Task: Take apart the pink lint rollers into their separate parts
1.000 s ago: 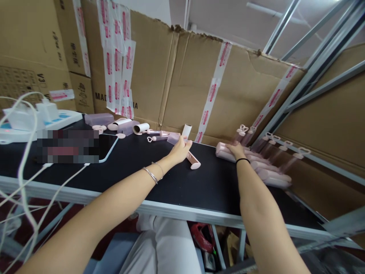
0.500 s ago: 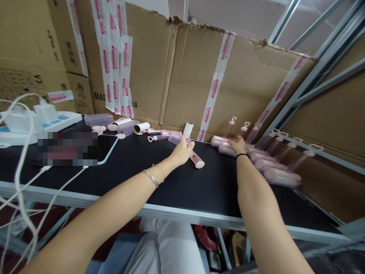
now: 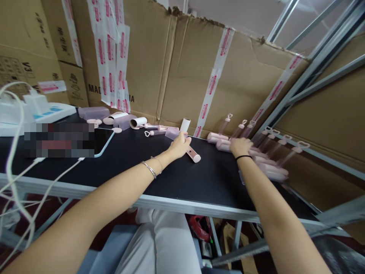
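Observation:
My left hand [image 3: 179, 146] reaches across the black table [image 3: 182, 179] and closes on a pink lint-roller handle [image 3: 194, 155] that lies flat, one end sticking out toward me. A white paper roll [image 3: 185, 125] stands upright just behind that hand. My right hand [image 3: 240, 146], a black band on its wrist, lies with fingers curled on a row of several pink lint rollers [image 3: 266, 165] along the right edge. Their clear handles with heart-shaped ends [image 3: 302, 145] point at the cardboard wall. Two more pink rollers [image 3: 217, 137] lie just left of this hand.
Taped cardboard sheets [image 3: 182, 72] wall in the back and right. Loose pink parts and another white roll [image 3: 138, 122] sit at the back left. A tablet [image 3: 102, 140], white chargers [image 3: 34, 108] and cables [image 3: 17, 167] fill the left. A metal rack frame [image 3: 313, 49] rises at right.
My right hand has slid from the rollers near the wall back onto the row at the right edge. My left hand has kept its hold on the handle. The view has shifted slightly.

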{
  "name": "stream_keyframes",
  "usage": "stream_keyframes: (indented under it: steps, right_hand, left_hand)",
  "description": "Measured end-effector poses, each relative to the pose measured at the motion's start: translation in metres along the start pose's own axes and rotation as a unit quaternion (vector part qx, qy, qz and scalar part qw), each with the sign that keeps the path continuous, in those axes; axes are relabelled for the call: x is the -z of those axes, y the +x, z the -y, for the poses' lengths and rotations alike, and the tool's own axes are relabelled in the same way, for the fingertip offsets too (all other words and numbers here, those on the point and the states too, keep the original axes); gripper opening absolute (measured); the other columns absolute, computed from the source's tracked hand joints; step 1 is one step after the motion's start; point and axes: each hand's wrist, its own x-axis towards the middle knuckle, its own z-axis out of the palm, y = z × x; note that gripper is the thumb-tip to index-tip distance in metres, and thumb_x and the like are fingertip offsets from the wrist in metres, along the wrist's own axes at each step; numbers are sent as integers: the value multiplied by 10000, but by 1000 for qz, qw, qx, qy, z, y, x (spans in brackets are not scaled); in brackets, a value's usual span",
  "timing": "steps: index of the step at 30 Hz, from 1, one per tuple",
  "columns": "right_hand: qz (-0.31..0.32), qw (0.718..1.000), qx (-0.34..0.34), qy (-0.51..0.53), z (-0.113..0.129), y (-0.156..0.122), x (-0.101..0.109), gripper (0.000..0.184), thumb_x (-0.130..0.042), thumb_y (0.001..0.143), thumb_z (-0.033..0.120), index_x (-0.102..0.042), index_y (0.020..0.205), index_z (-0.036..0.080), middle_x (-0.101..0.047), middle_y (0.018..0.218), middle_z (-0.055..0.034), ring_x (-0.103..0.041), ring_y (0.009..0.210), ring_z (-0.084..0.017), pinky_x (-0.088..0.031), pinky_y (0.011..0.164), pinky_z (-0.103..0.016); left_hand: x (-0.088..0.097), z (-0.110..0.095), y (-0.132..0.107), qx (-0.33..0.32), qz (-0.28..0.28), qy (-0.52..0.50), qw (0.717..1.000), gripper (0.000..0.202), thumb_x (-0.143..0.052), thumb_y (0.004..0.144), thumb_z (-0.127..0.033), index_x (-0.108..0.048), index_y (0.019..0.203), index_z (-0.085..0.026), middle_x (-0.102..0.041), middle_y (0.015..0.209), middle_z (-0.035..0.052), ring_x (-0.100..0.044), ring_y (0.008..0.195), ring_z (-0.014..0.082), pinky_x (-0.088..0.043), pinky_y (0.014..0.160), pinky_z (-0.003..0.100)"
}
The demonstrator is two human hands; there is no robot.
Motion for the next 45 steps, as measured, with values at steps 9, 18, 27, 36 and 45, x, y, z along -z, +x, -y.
stream_keyframes:
  steps: [9,18,27,36,45]
  right_hand:
    - [97,945,289,-117,65,-18,-20,379,-379,816,111,-599,1119,174,-489,1317,-109,-302,1288,-255,-103,1046,-554]
    - [54,948,309,-57,80,-13,-3,358,-346,869,184,-567,1150,165,-489,1313,-123,-274,1302,-273,-147,1023,-596]
    - [79,928,349,100,168,-33,22,435,-353,896,262,-393,1322,178,-538,1235,-127,-494,1123,-233,-370,933,-356]
    - [84,959,259,79,187,4,12,457,-423,833,185,-435,1289,213,-416,1350,-118,-309,1258,-323,-279,971,-570]
    - [-3,957,176,229,150,-15,27,237,-483,802,325,-590,947,173,-545,955,-107,-518,896,-219,-414,833,-370]
  left_hand:
    - [32,19,15,-5,-98,91,991,295,-360,806,-114,-535,1037,-169,-593,1132,88,-529,1081,188,-379,946,345]
    - [58,23,20,65,-128,233,962,362,-397,746,-92,-545,1066,-173,-556,1149,124,-508,1102,257,-393,914,407]
    - [66,39,15,112,-94,343,928,441,-413,750,-133,-496,1180,-79,-487,1235,254,-410,1196,385,-315,939,568]
    - [35,33,13,-195,52,321,925,596,-363,748,-53,-350,1340,-120,-361,1421,124,-250,1342,216,-231,1074,404]
    - [34,30,14,-147,62,323,933,404,-420,786,-100,-503,1181,-116,-579,1142,189,-494,1135,298,-306,985,450]
